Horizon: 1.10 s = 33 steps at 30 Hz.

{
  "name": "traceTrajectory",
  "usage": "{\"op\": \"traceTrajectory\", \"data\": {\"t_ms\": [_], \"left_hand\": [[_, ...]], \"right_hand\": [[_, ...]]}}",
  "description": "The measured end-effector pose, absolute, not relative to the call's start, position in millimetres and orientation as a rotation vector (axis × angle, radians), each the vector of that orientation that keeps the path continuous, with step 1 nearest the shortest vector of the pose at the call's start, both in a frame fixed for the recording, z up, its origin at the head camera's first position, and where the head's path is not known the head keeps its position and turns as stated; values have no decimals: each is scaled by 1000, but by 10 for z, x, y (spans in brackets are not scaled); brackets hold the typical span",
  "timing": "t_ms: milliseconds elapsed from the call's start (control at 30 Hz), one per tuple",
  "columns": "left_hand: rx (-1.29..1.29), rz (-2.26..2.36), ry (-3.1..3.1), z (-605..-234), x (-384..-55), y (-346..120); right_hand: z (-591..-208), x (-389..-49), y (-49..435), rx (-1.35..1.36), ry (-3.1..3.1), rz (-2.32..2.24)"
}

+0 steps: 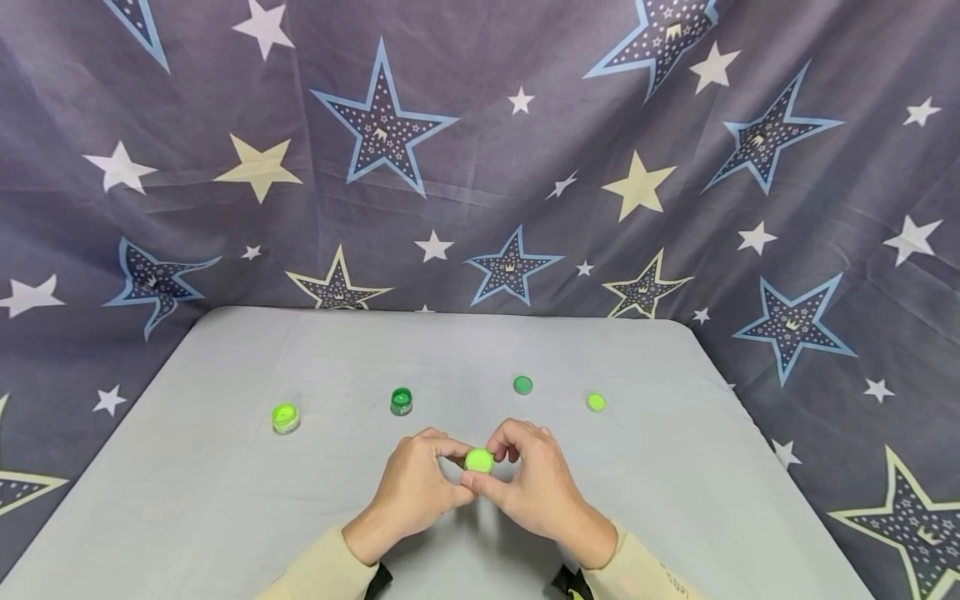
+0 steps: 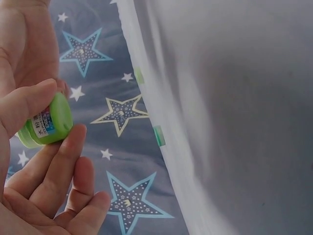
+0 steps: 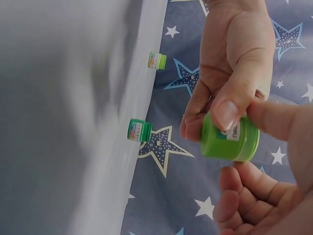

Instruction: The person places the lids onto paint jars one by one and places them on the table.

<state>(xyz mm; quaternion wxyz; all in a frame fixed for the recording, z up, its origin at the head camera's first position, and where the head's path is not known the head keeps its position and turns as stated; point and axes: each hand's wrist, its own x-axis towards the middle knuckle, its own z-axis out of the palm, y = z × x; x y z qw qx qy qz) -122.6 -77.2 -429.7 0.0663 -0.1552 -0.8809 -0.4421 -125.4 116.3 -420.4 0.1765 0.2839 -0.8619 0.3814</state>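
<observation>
Both hands hold a small light-green jar (image 1: pixel 479 460) with its lid on, above the table's near middle. My left hand (image 1: pixel 420 483) pinches the jar between thumb and fingers, the thumb lying across the printed label (image 3: pixel 234 132). From the other side, my right hand (image 1: pixel 540 483) pinches it at the lid (image 3: pixel 250 142) end. In the left wrist view the light-green jar (image 2: pixel 49 123) is tilted, partly covered by the fingers.
On the table (image 1: pixel 187 467), an uncapped light-green jar (image 1: pixel 285 419) stands at left, with an uncapped dark-green jar (image 1: pixel 401 402) nearer the middle. A dark-green lid (image 1: pixel 522 385) and a light-green lid (image 1: pixel 596 402) lie to the right. Star-patterned cloth (image 1: pixel 465 200) hangs behind.
</observation>
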Motion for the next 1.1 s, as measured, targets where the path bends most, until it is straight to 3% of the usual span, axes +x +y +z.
{"op": "traceTrajectory", "data": {"t_ms": [500, 1100], "left_hand": [[-502, -1386, -2654, -4286, -1250, -787], [-457, -1419, -2599, -4295, -1234, -768]], "right_hand": [[-4112, -1343, 1308, 1036, -2480, 1289], [-4141, -1290, 1219, 806, -2500, 1234]]}}
